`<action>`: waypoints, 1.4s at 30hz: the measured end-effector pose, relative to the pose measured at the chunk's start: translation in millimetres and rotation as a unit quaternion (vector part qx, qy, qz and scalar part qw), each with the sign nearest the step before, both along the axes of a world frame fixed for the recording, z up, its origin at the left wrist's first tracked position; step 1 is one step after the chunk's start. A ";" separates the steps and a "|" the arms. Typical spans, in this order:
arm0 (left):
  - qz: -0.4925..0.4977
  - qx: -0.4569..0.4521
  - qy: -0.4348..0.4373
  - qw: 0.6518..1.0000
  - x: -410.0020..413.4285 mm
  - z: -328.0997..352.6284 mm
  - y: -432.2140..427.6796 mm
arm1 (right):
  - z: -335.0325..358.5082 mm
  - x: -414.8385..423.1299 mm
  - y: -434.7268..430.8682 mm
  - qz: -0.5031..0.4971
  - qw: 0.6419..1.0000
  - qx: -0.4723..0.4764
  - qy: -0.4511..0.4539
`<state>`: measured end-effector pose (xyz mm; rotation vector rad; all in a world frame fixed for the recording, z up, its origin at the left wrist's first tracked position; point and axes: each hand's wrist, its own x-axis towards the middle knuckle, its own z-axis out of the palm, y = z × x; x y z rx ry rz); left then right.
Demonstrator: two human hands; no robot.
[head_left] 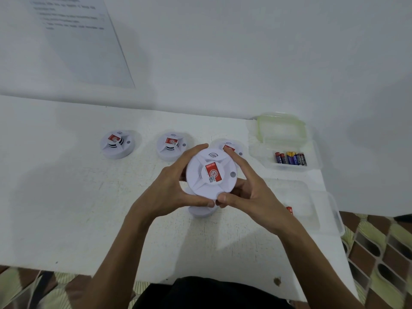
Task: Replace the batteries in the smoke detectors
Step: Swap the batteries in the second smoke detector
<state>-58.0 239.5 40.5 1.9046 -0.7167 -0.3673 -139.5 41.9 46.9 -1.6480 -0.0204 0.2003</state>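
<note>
I grip a white smoke detector (211,173) above the table (66,197), my left hand (171,186) and right hand (249,188) curled around its rim. Spare batteries (291,158) sit in a clear box (312,152) nearby.

One wide-angle view, worn on the person's head, looks forward and down at the counter (66,197), which meets a wall (245,52) ahead. The left hand (169,186) and right hand (252,192), gripping a smoke detector (211,172), sit close below the lens, mid-frame; tiled floor (383,253) edges the bottom.
</note>
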 end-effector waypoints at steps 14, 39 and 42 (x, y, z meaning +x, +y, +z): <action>0.005 0.010 0.002 1.000 0.5 -3.0 1.7 | 0.2 1.3 -1.3 0.008 1.000 -0.030 0.005; 0.004 0.011 -0.017 1.000 -0.7 -2.5 4.5 | -3.2 0.9 1.0 0.012 0.999 -0.036 0.003; 0.004 0.012 -0.018 1.000 0.2 -3.4 5.4 | -3.9 1.1 1.9 0.011 0.999 -0.037 0.005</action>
